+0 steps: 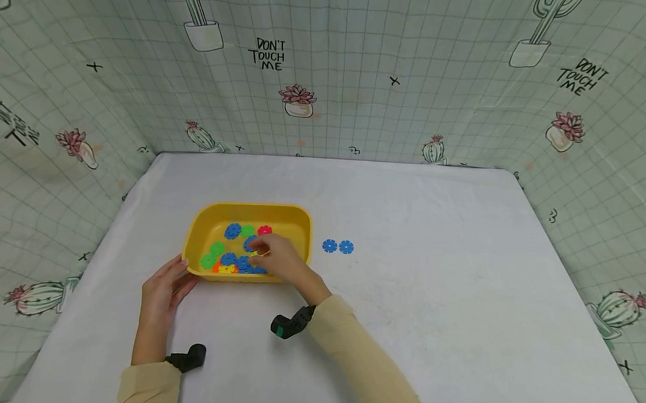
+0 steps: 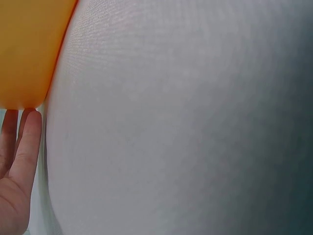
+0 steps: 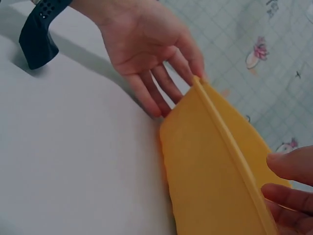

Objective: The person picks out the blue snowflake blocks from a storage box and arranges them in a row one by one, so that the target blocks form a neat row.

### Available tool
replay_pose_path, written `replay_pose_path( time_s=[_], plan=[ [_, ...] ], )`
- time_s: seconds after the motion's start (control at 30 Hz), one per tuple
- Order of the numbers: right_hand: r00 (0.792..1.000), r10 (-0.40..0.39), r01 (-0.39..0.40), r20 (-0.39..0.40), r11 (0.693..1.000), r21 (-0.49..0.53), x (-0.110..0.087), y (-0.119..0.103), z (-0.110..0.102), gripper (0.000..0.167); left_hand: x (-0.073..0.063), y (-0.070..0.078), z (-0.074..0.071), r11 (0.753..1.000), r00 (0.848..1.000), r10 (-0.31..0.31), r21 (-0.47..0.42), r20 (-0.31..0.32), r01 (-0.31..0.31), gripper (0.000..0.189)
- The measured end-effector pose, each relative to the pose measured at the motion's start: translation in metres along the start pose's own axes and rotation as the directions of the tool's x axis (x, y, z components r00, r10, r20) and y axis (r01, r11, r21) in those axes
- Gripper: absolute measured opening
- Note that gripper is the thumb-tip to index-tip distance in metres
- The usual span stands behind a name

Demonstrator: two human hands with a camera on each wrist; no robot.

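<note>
The left hand (image 1: 162, 293) is set, fingers straight and spread, against the yellow tray's (image 1: 258, 213) left end. Multicoloured notched discs (image 1: 233, 231) are contained inside, partly obscured by the right hand (image 1: 283, 261), thumb and fingers parted. Two loose blue discs (image 1: 329, 245) are laid just right, on white cloth (image 1: 469, 279).

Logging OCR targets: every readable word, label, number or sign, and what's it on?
"DON'T TOUCH ME": patterned backdrop, head view, upper middle.
"DON'T TOUCH ME": backdrop, right side, tilted.
"X" marks: scattered on the backdrop.
Left backdrop lettering: too distorted to read fully.
Right wrist view, top: print too blurred to read.
Yellow tray: no lettering seen.
</note>
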State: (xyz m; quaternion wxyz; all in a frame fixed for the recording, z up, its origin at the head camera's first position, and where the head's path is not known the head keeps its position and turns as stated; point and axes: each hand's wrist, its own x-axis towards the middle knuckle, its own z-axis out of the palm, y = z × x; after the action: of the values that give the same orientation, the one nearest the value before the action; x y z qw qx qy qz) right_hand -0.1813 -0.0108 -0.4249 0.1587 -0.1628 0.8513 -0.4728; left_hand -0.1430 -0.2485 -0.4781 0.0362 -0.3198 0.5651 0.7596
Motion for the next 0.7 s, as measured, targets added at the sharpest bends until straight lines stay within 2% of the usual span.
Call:
replay_pose_path(
  time_s=[0.27,0.4,0.53,0.7],
  plan=[
    [0.995,0.055,-0.052,0.088,0.998,-0.032,0.017,0.001,0.011,0.032,-0.016,0.008,0.008,0.999,1.0,0.006,0.041,-0.02,-0.005,0.063],
    [0.992,0.075,-0.066,0.106,0.994,-0.081,0.025,0.003,0.014,0.031,-0.025,0.014,0.011,0.999,1.0,-0.008,0.036,-0.011,0.008,0.067],
    [0.989,0.092,-0.077,0.117,0.989,-0.126,0.033,0.004,0.017,0.031,-0.025,0.015,0.011,0.999,1.0,-0.015,0.029,-0.013,0.015,0.068],
    [0.981,0.127,-0.108,0.144,0.985,-0.134,0.039,0.007,0.019,0.031,-0.025,0.015,0.012,0.999,1.0,-0.01,0.034,-0.021,0.011,0.067]
  ],
)
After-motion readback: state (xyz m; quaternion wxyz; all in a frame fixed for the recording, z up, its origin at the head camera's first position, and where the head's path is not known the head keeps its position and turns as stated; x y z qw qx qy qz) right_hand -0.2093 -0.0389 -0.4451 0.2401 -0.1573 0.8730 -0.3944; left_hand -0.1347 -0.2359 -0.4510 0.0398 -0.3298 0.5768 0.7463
